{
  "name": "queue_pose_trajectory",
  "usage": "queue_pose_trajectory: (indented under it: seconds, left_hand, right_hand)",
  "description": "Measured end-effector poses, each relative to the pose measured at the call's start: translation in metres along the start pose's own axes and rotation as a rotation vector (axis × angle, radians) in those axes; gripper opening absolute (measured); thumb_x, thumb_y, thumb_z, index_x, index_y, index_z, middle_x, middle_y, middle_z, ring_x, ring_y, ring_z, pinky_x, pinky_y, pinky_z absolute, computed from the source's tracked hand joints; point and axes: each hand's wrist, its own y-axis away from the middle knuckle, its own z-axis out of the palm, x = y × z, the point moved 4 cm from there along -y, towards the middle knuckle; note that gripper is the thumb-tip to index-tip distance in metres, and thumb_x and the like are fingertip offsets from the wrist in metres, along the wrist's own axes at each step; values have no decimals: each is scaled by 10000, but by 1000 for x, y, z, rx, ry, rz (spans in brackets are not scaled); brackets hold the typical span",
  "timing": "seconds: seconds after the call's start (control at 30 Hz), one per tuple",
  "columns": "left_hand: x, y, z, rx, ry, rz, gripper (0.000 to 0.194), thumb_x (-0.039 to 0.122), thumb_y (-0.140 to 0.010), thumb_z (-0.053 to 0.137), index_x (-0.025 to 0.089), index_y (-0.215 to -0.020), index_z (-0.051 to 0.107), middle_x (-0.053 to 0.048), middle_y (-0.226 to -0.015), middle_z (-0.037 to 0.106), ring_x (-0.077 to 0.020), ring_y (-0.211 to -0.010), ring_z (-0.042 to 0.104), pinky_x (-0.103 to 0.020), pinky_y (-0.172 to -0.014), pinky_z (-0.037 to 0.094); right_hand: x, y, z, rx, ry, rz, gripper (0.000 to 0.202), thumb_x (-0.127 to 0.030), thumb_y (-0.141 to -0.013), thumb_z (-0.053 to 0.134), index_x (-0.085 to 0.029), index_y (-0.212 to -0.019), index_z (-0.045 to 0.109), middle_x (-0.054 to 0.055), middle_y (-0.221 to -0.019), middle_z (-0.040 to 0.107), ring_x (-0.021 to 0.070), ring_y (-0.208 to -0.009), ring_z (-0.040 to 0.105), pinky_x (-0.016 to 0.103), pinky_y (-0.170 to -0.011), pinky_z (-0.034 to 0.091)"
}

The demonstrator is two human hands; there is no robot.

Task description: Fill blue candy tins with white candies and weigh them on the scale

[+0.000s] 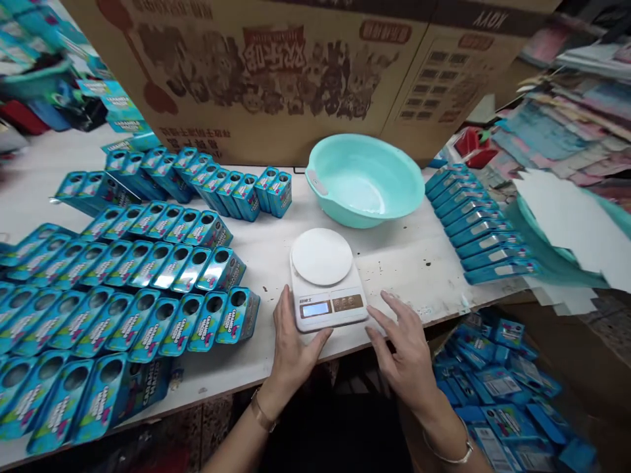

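Note:
A white kitchen scale point(330, 305) with a round weighing plate point(322, 257) lies on the table near its front edge. Its small display is lit, and nothing rests on the plate. My left hand point(294, 348) grips the near left corner of the scale, fingers along the side and thumb at the front edge. Just off the scale's right side, my right hand point(407, 351) has its fingers spread and holds nothing; a fingertip is at or very near the edge. Behind the scale stands a turquoise plastic basin point(365, 180) with nothing visible inside.
Rows of blue boxes with round holes point(160, 263) fill the table's left. A large cardboard carton point(296, 85) stands behind. Flat blue packets point(480, 223) line the right side. Below the table's right edge, a carton holds many blue packs point(497, 381). Stacked sheets point(572, 131) sit far right.

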Motion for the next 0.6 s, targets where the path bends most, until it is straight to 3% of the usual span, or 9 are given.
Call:
queue_pose_trajectory:
  seconds: [0.1, 0.2, 0.27, 0.33, 0.37, 0.4, 0.47, 0.53, 0.6]
  left_hand:
    - [0, 2, -10, 129, 35, 53, 770, 344, -848, 666, 205, -1490, 263, -185, -1472, 415, -312, -1372, 406, -548, -1099, 397]
    - [14, 12, -31, 256, 76, 255, 328, 221, -888, 592, 222, -1216, 581, -100, -1194, 635, -252, -1189, 569, -435, -990, 494]
    - [27, 24, -39, 204, 170, 329, 158, 171, -920, 508, 220, -909, 657, -27, -832, 661, -179, -878, 649, -305, -771, 543]
    - [38, 39, -37, 50, 284, 255, 285, 173, -951, 429, 214, -757, 634, 13, -605, 546, -126, -610, 582, -239, -577, 490]
    - [43, 47, -31, -28, 336, 184, 293, 191, -960, 413, 215, -785, 647, 14, -591, 534, -120, -571, 563, -235, -545, 478]
    - [49, 56, -24, -99, 384, 116, 259, 215, -960, 421, 218, -890, 670, -1, -647, 578, -127, -601, 586, -241, -556, 494]
    - [65, 72, -3, -256, 485, 30, 314, 270, -935, 493, 233, -1227, 602, -85, -993, 683, -175, -841, 667, -285, -679, 563]
    - [83, 82, 21, -438, 577, -7, 607, 344, -898, 565, 243, -1466, 376, -154, -1412, 516, -239, -1167, 604, -370, -884, 568]
    - [103, 83, 43, -614, 627, -5, 736, 432, -900, 550, 233, -1534, 234, -136, -1597, 266, -269, -1411, 385, -452, -1115, 415]
  right_hand:
    - [9, 6, -15, 138, -106, 95, 152, -223, -928, 526, -231, -1005, 657, 111, -1126, 663, 254, -1054, 625, 450, -922, 505]
    - [21, 15, -26, 197, -173, 242, 169, -291, -951, 493, -213, -889, 629, 61, -859, 671, 206, -823, 642, 353, -768, 522]
    - [31, 22, -32, 209, -214, 350, 276, -359, -962, 467, -206, -781, 608, 25, -698, 611, 174, -659, 589, 305, -632, 481]
    - [42, 28, -37, 255, -273, 465, 376, -419, -960, 460, -202, -673, 569, 4, -597, 539, 149, -553, 505, 286, -548, 425]
    - [49, 31, -39, 299, -311, 519, 411, -444, -957, 459, -201, -638, 549, 1, -576, 520, 145, -538, 483, 285, -541, 416]
    - [55, 34, -39, 344, -351, 565, 428, -464, -954, 459, -198, -630, 546, 6, -581, 527, 149, -551, 490, 289, -562, 431]
    - [63, 38, -33, 423, -441, 620, 378, -477, -936, 494, -181, -725, 597, 42, -705, 614, 182, -691, 581, 321, -689, 493]
    - [65, 42, -21, 466, -552, 613, 324, -456, -934, 510, -175, -1042, 630, 96, -999, 677, 226, -958, 635, 379, -849, 513]
    - [57, 46, -6, 467, -675, 562, 451, -431, -969, 436, -246, -1380, 452, 115, -1327, 579, 229, -1207, 568, 419, -943, 506]
